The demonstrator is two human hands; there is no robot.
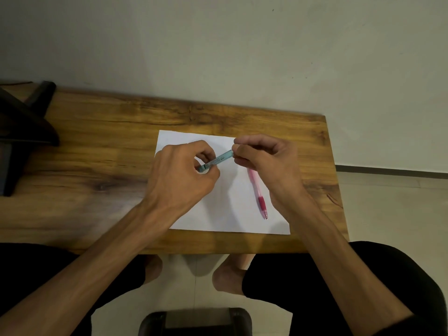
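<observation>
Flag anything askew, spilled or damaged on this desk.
Nothing stands out. The white sheet lies flat on the wooden table. The red pen rests on it. The left hand and right hand grip the blue pen by its ends above the sheet. No spill or damage shows.

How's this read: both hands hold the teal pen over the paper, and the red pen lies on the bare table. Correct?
One error. The head view shows the red pen lying on the paper, not on the bare table. The rest stands: the left hand and right hand both hold the teal pen over the paper.
</observation>
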